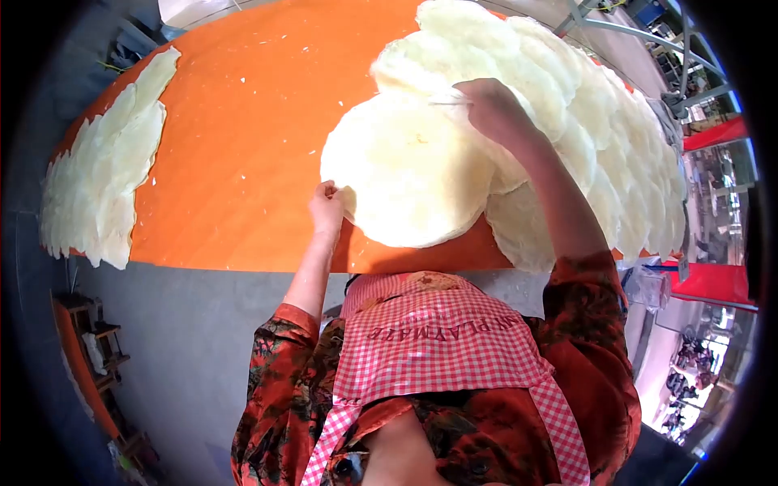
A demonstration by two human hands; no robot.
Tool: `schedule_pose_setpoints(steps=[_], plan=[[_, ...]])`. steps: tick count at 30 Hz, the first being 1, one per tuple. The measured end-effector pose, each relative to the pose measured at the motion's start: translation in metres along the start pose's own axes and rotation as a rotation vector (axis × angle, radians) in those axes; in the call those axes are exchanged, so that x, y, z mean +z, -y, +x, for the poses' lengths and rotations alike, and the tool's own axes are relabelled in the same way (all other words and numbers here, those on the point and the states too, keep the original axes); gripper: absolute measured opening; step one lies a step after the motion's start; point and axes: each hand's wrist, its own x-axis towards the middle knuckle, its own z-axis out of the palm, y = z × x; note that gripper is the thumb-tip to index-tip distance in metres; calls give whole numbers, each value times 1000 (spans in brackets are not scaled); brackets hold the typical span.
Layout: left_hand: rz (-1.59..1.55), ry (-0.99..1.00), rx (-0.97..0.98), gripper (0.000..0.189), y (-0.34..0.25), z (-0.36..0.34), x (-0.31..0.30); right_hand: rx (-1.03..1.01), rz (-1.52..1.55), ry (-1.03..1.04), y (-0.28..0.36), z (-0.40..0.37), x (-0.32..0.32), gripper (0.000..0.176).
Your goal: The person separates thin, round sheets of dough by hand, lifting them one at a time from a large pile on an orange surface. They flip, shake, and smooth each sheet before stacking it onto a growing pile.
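A large, thin, round, pale flatbread (405, 174) lies near the front edge of the orange table, in front of my body. My left hand (327, 206) pinches its left rim, thumb and fingers closed together. At its upper right, my right hand (496, 112) is closed, with a thin whitish edge or strip showing at the fingertips. Whether that edge belongs to this flatbread or to one beneath is hard to see. Many overlapping flatbreads (596, 146) spread under and to the right of my right arm.
The orange table (235, 162) carries scattered white crumbs. Another overlapping row of flatbreads (113, 162) lies along its far left end. A metal frame (648, 32) stands behind at the upper right. Shelving (93, 340) is below on the left, over a grey floor (186, 348).
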Motion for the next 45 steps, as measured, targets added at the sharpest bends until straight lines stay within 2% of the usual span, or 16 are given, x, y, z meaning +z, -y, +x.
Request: schedule_pose_setpoints(steps=[1,2,5,6,7,9,11,16,19,22,29,37,39,41,44,45], plan=[[21,7,6,24,0,3,-1,-24,-80,-80,16,-6,-1,28],[82,-4,25,23,-4,0,-1,75,-181,79,43,-10,-4,28],[157,-53,167,25,-22,2,3,112,-240,39,62,-44,83,26],[43,-32,182,26,-9,9,6,-40,-144,-273,58,-62,129,29],[-68,-9,193,28,7,16,11,69,-66,-25,45,-72,171,28],[-61,58,207,32,6,17,8,72,22,-50,48,-86,206,28],[-349,183,-60,28,11,26,6,128,48,-15,48,-84,214,28],[-532,447,-386,5,-53,4,-17,207,-18,150,81,-53,174,21],[-538,502,-388,8,-47,8,-13,-45,-179,352,135,-54,155,28],[-579,560,-429,19,-44,14,-15,106,-131,133,131,-72,203,33],[-582,564,-406,17,-47,10,-17,199,-90,334,120,-78,186,40],[-775,598,-488,17,-50,-4,-13,237,-98,111,133,-91,186,60],[-569,516,-391,17,-41,-4,-5,328,399,227,124,-71,150,53],[-417,467,-306,18,-24,-10,-3,157,444,107,19,-59,169,40],[-202,412,-105,27,-6,-2,2,340,50,0,23,10,38,24],[-78,347,-11,30,3,5,-1,256,-89,12,35,16,10,21]])
